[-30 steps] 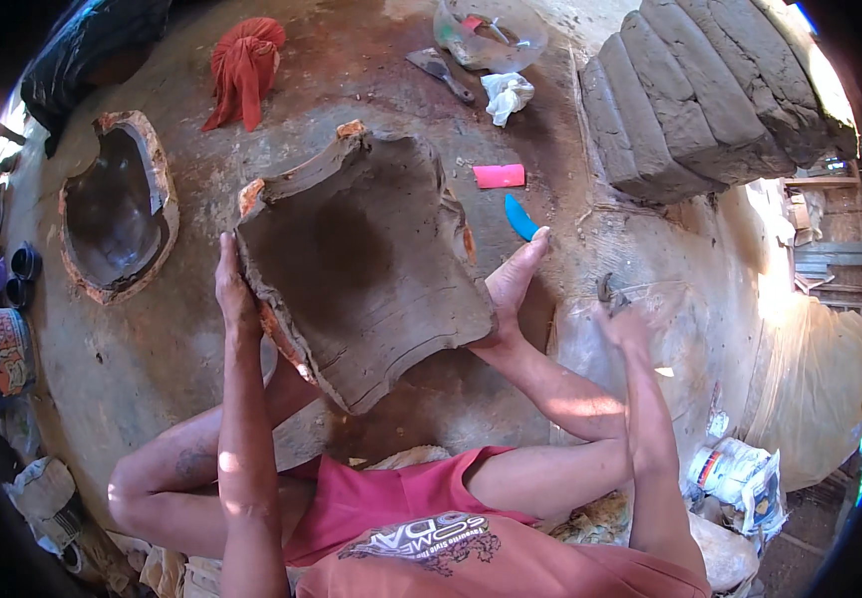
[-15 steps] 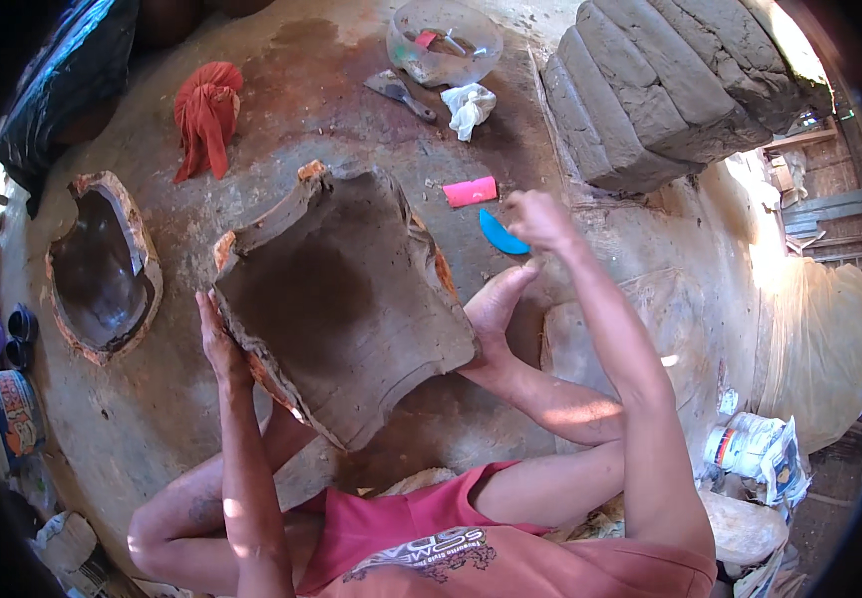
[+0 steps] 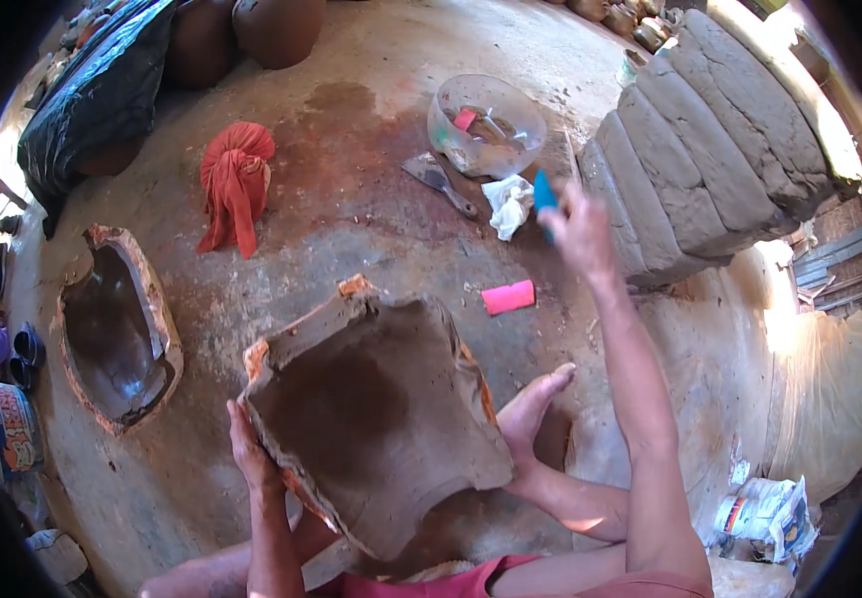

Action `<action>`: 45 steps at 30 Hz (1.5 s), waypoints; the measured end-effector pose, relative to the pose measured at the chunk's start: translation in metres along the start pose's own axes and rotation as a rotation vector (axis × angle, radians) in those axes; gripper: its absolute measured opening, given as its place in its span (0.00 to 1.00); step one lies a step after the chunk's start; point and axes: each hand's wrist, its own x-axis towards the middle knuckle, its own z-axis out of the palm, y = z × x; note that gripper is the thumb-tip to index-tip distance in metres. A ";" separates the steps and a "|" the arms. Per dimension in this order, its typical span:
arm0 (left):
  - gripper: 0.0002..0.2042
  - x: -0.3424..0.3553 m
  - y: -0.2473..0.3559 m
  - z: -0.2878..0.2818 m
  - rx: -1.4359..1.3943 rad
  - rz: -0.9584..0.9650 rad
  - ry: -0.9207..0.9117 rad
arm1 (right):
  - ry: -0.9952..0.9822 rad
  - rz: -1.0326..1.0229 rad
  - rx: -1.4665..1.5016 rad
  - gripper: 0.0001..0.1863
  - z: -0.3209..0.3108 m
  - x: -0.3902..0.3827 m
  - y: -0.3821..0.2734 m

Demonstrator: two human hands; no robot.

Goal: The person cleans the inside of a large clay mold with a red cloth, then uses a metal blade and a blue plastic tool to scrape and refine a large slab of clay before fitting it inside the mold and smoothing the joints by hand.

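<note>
My left hand [image 3: 253, 453] grips the left edge of a grey wet clay piece [image 3: 371, 419], a hollow square with uneven rims inside an orange-edged mould, resting between my legs. My right hand [image 3: 580, 229] is raised at the upper right, closed on a blue curved tool [image 3: 544, 204]. Near it lie a white crumpled cloth [image 3: 509, 207] and a metal scraper [image 3: 439, 186], with a clear basin [image 3: 488, 125] just beyond. A pink flat piece [image 3: 508, 297] lies on the floor between the clay piece and that hand.
A second hollow mould [image 3: 117, 329] lies at left, a knotted red cloth bundle [image 3: 234, 187] behind it. Large clay blocks [image 3: 702, 149] stand at right, dark pots [image 3: 278, 28] and black plastic sheeting [image 3: 87, 95] at back. Buckets, white containers and bags edge the floor.
My right hand has picked up the blue tool from the floor and lifted it forward. My left hand stays on the clay piece. The view has tilted up, showing more background.
</note>
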 end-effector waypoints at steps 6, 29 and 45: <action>0.29 -0.027 0.008 0.018 0.311 -0.020 0.106 | 0.017 -0.135 -0.253 0.14 0.067 0.211 0.035; 0.23 -0.017 0.017 0.043 0.417 0.188 -0.066 | 0.255 -0.167 0.043 0.10 -0.016 -0.014 -0.210; 0.22 -0.002 -0.001 0.044 0.499 0.277 -0.019 | 0.391 -0.367 -0.252 0.19 0.135 -0.179 -0.235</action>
